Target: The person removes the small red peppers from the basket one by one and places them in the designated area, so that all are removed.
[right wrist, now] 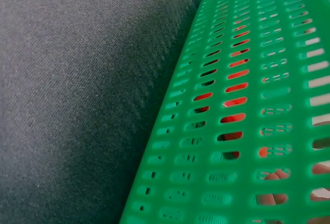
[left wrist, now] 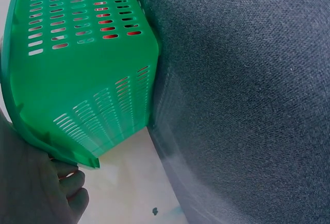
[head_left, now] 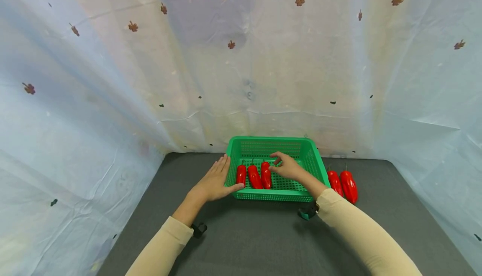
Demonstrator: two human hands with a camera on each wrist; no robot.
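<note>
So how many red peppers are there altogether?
5. In the green basket: a left pepper, a middle pepper and a right pepper. On the dark surface, just right of the basket: an inner pepper and an outer pepper. More could be hidden.

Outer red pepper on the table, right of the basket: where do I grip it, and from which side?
Probably across the middle of the outer pepper, with the right hand coming from above and the right. It lies lengthwise, stem end away, and the second pepper lies close along its left side, leaving the right flank free.
</note>
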